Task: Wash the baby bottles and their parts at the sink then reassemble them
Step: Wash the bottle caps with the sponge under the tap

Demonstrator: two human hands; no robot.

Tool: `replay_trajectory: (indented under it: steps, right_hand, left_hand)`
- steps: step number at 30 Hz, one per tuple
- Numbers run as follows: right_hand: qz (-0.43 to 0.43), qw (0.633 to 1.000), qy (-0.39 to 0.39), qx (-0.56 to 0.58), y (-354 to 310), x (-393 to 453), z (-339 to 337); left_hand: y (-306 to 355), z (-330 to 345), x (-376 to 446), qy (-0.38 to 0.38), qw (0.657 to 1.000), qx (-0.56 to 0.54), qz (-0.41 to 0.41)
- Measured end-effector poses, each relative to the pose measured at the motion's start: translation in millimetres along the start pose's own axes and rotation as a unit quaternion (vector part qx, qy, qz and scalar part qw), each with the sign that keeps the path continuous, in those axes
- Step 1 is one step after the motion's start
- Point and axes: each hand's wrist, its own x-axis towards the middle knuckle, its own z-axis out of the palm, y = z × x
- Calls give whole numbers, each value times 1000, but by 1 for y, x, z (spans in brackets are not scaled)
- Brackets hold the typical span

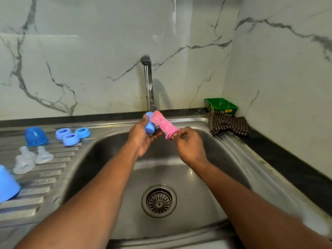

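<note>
Blue cap [7, 184] cut by left edge; nipples [27, 159] blurred.

At centre frame, the sink [188, 177] is brushed, dully shining steel. On the left, blue caps [36, 136] and rings [71, 139] look like smooth plastic beside translucent, soft-looking teats [44, 155]. The pink cloth [164, 125] looks nubby; the wall [80, 60] is glossy marble.

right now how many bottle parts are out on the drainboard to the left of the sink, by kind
blue screw rings: 3
clear teats: 3
blue caps: 2
total: 8
A further blue part is in the left hand, not counted.
</note>
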Motion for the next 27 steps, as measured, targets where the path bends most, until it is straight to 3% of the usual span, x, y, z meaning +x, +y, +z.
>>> replay_trajectory:
  steps: [4, 9, 13, 22, 24, 27]
  right_hand:
    - [-19, 1000, 1, -18, -2, 3, -4]
    - [-1, 999, 14, -30, 3, 8, -12]
    - [-7, 999, -10, -43, 5, 7, -11]
    - [-13, 999, -23, -46, 4, 9, -11]
    - [-17, 999, -16, -46, 4, 9, -11]
    - [-19, 999, 9, -45, 7, 11, -12]
  left_hand:
    - [5, 2, 4, -14, 998, 48, 29]
    - [-5, 1, 19, 46, 990, 122, 45]
    - [-6, -4, 24, 104, 991, 79, -10]
    - [1, -2, 11, 35, 992, 31, -115]
    - [4, 2, 8, 32, 993, 67, -93]
    - [2, 4, 11, 72, 978, 193, 25]
